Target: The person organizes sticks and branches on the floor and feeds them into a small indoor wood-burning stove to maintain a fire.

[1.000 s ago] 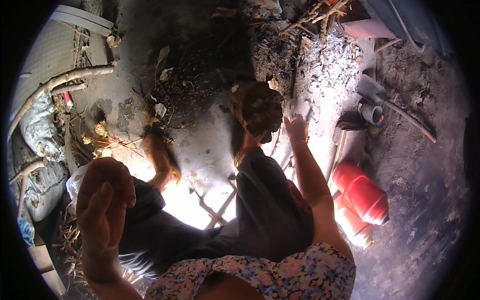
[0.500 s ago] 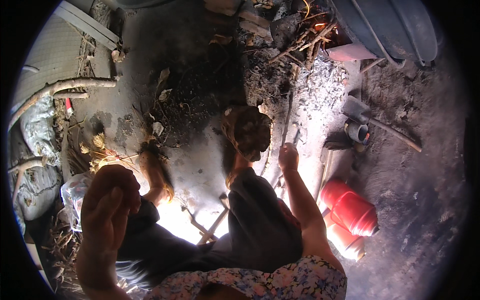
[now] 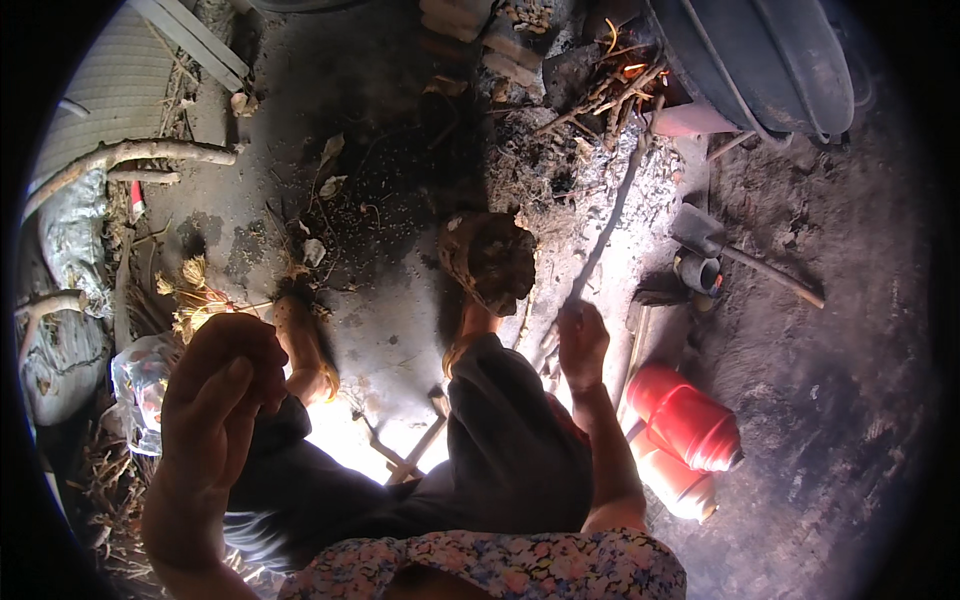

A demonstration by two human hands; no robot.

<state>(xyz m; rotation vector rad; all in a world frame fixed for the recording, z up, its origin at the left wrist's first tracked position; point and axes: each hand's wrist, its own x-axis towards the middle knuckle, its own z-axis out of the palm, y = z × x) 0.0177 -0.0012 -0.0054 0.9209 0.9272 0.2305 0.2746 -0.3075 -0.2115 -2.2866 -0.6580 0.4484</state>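
My right hand (image 3: 582,345) is closed around the near end of a long dark stick (image 3: 612,225). The stick slants away over pale ash (image 3: 655,190), its far end by the small fire (image 3: 633,72). Thin sticks (image 3: 625,95) lie in that fire, partly glowing. On the left, my left hand (image 3: 222,385) is raised above my left leg with its fingers curled in and the thumb pressed against them. Whether anything is inside it is hidden. A thick brown log end (image 3: 490,262) is in front of my right foot.
A large dark round vessel (image 3: 765,65) leans over the fire at the far right. Nearer are a small shovel (image 3: 745,255), a grey tube-like piece (image 3: 698,270) and red containers (image 3: 690,425). Branches (image 3: 150,152) and a clear plastic bag (image 3: 140,385) lie at the left.
My right hand has drawn slightly nearer to me and turned. The stick's far end has swung right toward the fire. My left hand stays almost in place.
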